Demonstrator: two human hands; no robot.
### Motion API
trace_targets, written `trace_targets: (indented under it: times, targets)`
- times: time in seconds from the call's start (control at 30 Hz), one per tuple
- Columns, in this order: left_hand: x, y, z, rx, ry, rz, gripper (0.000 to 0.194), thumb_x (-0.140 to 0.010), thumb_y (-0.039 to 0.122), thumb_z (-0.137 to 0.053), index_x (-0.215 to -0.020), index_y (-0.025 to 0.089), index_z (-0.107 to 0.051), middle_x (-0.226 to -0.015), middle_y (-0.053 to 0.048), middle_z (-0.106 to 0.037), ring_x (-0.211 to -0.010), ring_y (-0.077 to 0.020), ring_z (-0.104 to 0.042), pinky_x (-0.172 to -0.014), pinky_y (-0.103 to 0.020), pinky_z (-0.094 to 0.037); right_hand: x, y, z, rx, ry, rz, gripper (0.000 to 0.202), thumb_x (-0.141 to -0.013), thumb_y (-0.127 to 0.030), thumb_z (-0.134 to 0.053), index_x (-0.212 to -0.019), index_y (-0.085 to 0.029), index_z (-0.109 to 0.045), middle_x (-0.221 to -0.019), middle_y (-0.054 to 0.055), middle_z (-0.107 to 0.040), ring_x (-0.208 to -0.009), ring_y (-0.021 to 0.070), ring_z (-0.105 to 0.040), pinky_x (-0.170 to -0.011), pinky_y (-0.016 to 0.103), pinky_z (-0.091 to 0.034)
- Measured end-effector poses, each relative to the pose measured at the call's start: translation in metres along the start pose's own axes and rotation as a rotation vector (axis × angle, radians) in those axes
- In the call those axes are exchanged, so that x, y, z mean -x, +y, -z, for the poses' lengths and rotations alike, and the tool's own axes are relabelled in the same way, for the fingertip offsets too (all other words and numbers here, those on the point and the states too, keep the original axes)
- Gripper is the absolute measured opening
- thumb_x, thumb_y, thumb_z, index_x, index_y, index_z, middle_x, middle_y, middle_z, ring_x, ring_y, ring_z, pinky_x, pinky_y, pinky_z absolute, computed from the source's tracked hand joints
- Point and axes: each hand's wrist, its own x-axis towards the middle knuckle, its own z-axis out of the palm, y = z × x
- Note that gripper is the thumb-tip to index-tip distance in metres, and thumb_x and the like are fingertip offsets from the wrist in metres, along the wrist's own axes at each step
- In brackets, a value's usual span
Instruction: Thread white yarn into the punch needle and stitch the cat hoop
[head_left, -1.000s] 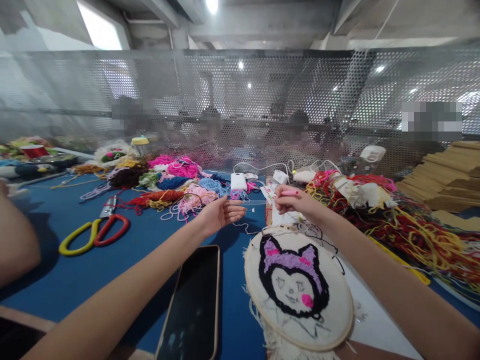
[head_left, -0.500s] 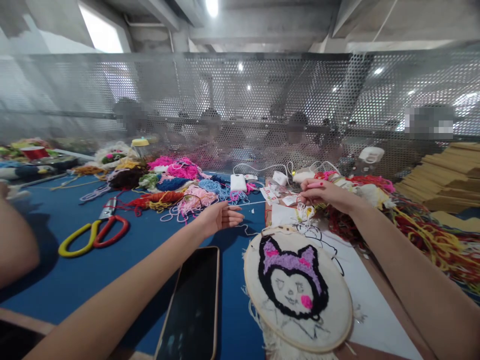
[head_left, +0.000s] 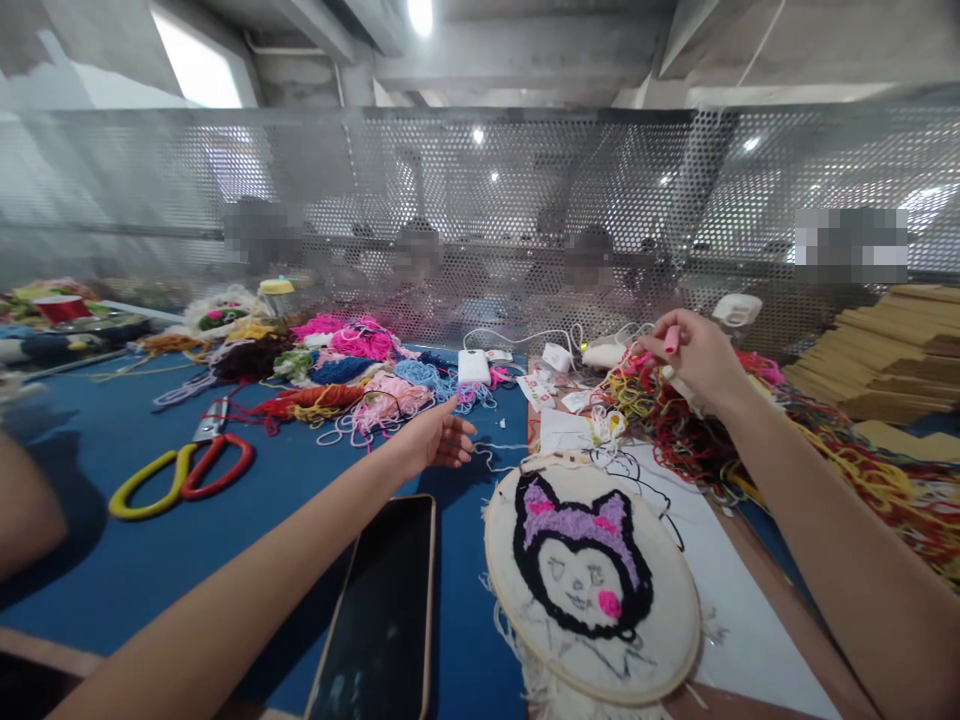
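Our right hand (head_left: 694, 358), gripping a pink tool handle (head_left: 671, 340), shifts farther centre-right, our left hand (head_left: 435, 440)'s hold unclear, the embroidery hoop (head_left: 592, 580) untouched.

One head-worn view faces forward and down — close over the counter (head_left: 300, 455) at lower frame — with the perforated screen (head_left: 510, 210) across the upper half.
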Motion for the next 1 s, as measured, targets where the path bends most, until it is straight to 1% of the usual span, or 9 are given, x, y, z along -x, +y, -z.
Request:
trace_targets:
  times: [0.1, 0.17, 0.23, 0.3, 0.37, 0.57, 0.7, 0.8, 1.0]
  targets:
    - [0.001, -0.002, -0.003, -0.021, 0.030, -0.144, 0.032, -0.087, 0.038, -0.049, -0.068, 0.014, -0.059, -0.046, 0.002, -0.054, -0.036, -0.0084, -0.051, -0.040, -0.019, -0.037, 0.009, -0.020, -0.012, 0.019, -0.120, 0.037, 0.026, -0.067, -0.031, -0.072, -0.069, -0.022, -0.048, -0.063, -0.001, -0.059, -0.061, 0.0154, -0.059, -0.056, 0.027, -0.045]
    - [0.007, -0.001, -0.010, -0.032, 0.003, -0.223, 0.012, -0.078, 0.026, -0.063, -0.081, 0.014, -0.063, -0.052, 0.004, -0.057, -0.041, -0.0072, -0.053, -0.043, -0.018, -0.038, 0.020, -0.039, -0.025, 0.020, -0.430, 0.035, 0.021, -0.068, -0.029, -0.071, -0.070, -0.021, -0.051, -0.067, 0.001, -0.059, -0.065, 0.0171, -0.062, -0.058, 0.028, -0.046]
    - [0.016, 0.000, -0.020, -0.011, -0.121, -0.259, 0.030, -0.072, 0.016, -0.068, -0.101, 0.015, -0.063, -0.067, 0.000, -0.065, -0.057, -0.0116, -0.063, -0.054, -0.021, -0.045, 0.033, -0.059, -0.038, -0.083, -0.742, 0.028, 0.017, -0.073, -0.027, -0.067, -0.074, -0.020, -0.051, -0.076, 0.001, -0.058, -0.075, 0.0171, -0.063, -0.064, 0.028, -0.049]
    - [0.027, -0.001, -0.032, 0.099, -0.358, -0.267, 0.049, -0.072, 0.012, -0.066, -0.119, 0.018, -0.055, -0.087, -0.006, -0.068, -0.078, -0.0187, -0.067, -0.070, -0.029, -0.050, 0.044, -0.073, -0.051, -0.108, -0.895, 0.044, 0.018, -0.074, -0.024, -0.065, -0.075, -0.019, -0.048, -0.076, 0.000, -0.055, -0.076, 0.0152, -0.062, -0.065, 0.026, -0.048]
    - [0.034, -0.006, -0.042, 0.195, -0.496, -0.274, 0.054, -0.071, 0.009, -0.066, -0.122, 0.020, -0.053, -0.099, -0.008, -0.066, -0.082, -0.0199, -0.067, -0.076, -0.034, -0.051, 0.053, -0.080, -0.062, -0.134, -0.980, 0.036, 0.016, -0.075, -0.020, -0.062, -0.076, -0.019, -0.046, -0.075, -0.001, -0.054, -0.072, 0.0126, -0.058, -0.064, 0.025, -0.046]
    - [0.032, -0.033, -0.055, 0.081, -0.601, -0.275, 0.026, -0.079, 0.021, -0.064, -0.104, 0.013, -0.063, -0.089, -0.010, -0.069, -0.079, -0.0178, -0.068, -0.078, -0.031, -0.051, 0.062, -0.066, -0.085, 0.095, -0.950, 0.130, 0.012, -0.073, -0.011, -0.057, -0.073, -0.019, -0.048, -0.069, -0.002, -0.053, -0.063, 0.0101, -0.048, -0.056, 0.022, -0.037]
    - [0.031, -0.037, -0.056, -0.042, -0.563, -0.261, 0.029, -0.085, 0.034, -0.056, -0.100, 0.011, -0.064, -0.069, -0.006, -0.069, -0.058, -0.0107, -0.064, -0.059, -0.021, -0.050, 0.061, -0.060, -0.085, 0.117, -0.930, 0.134, 0.010, -0.073, -0.013, -0.058, -0.072, -0.019, -0.049, -0.067, -0.003, -0.052, -0.062, 0.0103, -0.047, -0.055, 0.022, -0.035]
    - [0.032, -0.036, -0.055, -0.129, -0.476, -0.273, 0.033, -0.086, 0.039, -0.053, -0.102, 0.013, -0.065, -0.048, 0.001, -0.061, -0.037, -0.0068, -0.053, -0.039, -0.015, -0.037, 0.055, -0.061, -0.078, 0.123, -0.891, 0.121, 0.015, -0.073, -0.018, -0.062, -0.070, -0.019, -0.047, -0.069, -0.002, -0.053, -0.062, 0.0105, -0.047, -0.055, 0.022, -0.036]
    - [0.032, -0.036, -0.055, -0.168, -0.373, -0.287, 0.032, -0.084, 0.042, -0.054, -0.091, 0.013, -0.066, -0.037, 0.005, -0.052, -0.028, -0.0050, -0.041, -0.033, -0.015, -0.031, 0.047, -0.060, -0.069, 0.074, -0.844, 0.084, 0.018, -0.075, -0.021, -0.059, -0.070, -0.020, -0.043, -0.065, -0.004, -0.051, -0.059, 0.0100, -0.050, -0.053, 0.021, -0.038]
